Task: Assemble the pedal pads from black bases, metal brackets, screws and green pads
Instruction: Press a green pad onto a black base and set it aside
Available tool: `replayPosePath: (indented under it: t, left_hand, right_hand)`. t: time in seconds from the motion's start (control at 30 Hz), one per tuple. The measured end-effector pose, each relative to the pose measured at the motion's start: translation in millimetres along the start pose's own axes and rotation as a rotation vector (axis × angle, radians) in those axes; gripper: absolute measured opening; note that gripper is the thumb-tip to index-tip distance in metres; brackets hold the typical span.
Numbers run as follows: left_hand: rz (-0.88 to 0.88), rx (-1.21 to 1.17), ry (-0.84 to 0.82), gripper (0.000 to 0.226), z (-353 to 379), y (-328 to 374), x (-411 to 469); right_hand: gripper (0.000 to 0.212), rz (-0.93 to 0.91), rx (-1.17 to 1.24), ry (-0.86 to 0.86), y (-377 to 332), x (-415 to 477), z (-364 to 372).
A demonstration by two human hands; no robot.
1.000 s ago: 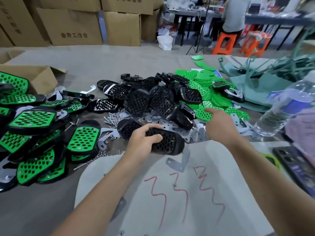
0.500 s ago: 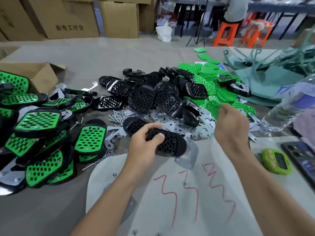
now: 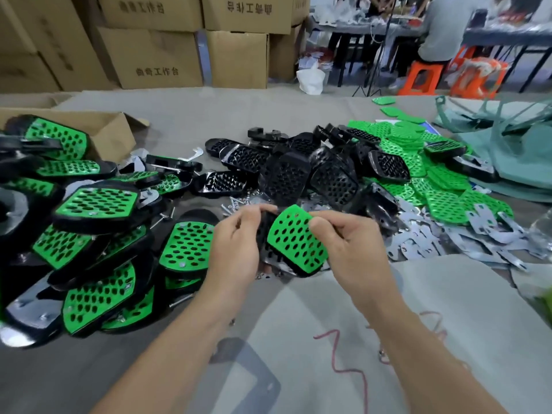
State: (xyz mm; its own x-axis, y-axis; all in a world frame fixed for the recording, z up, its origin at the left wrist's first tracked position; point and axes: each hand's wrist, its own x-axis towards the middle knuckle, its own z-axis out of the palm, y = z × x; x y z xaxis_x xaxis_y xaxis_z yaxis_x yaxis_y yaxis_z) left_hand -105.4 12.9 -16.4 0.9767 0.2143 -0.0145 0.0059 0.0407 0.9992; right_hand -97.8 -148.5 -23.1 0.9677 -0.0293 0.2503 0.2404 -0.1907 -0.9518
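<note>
My left hand (image 3: 236,246) grips a black base (image 3: 270,255) from its left side. A perforated green pad (image 3: 295,240) lies tilted over that base, pinched at its right edge by my right hand (image 3: 346,243). Behind them sits a heap of loose black bases (image 3: 298,174). Loose green pads (image 3: 418,162) are piled at the right, and flat metal brackets (image 3: 442,237) lie scattered in front of them. A few screws (image 3: 236,203) lie just beyond my left hand. Finished green-and-black pedal pads (image 3: 98,234) are stacked at the left.
An open cardboard box (image 3: 98,130) stands at the far left of the table. A white sheet with red scribbles (image 3: 373,339) covers the near table. Stacked cartons (image 3: 161,52) stand behind. A seated person (image 3: 442,34) works at a far bench with orange stools (image 3: 424,76).
My right hand took a green pad from the pile at the right and brought it over the black base. Both hands rose toward each other; the view shifted left.
</note>
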Motion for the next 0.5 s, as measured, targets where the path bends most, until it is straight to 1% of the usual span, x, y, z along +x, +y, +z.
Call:
replayPosePath:
  t: [0.1, 0.17, 0.27, 0.37, 0.43, 0.5]
  left_hand:
    - [-0.003, -0.023, -0.001, 0.038, 6.7, -2.7, -0.3]
    - [-0.020, -0.037, -0.001, 0.038, 9.2, -5.0, 0.0]
    - [-0.032, -0.051, -0.028, 0.036, 11.3, -7.9, 0.6]
    - [-0.031, -0.045, -0.047, 0.035, 10.4, -9.2, 1.5]
    - [-0.069, -0.095, -0.077, 0.035, 7.5, -9.5, 2.4]
    - [-0.124, -0.178, -0.105, 0.035, 3.1, -7.3, 4.1]
  right_hand:
    - [0.011, 0.050, 0.034, 0.070, -1.2, 3.9, -5.3]
    - [0.007, 0.073, 0.057, 0.066, -3.9, 7.3, -10.1]
    - [0.013, 0.120, 0.140, 0.009, -6.1, 9.0, -16.1]
    - [0.018, 0.184, 0.309, 0.042, -8.3, 11.7, -22.7]
    - [0.019, 0.217, 0.396, 0.050, -12.2, 13.8, -26.9]
    - [0.021, 0.247, 0.407, 0.025, -15.1, 14.5, -28.1]
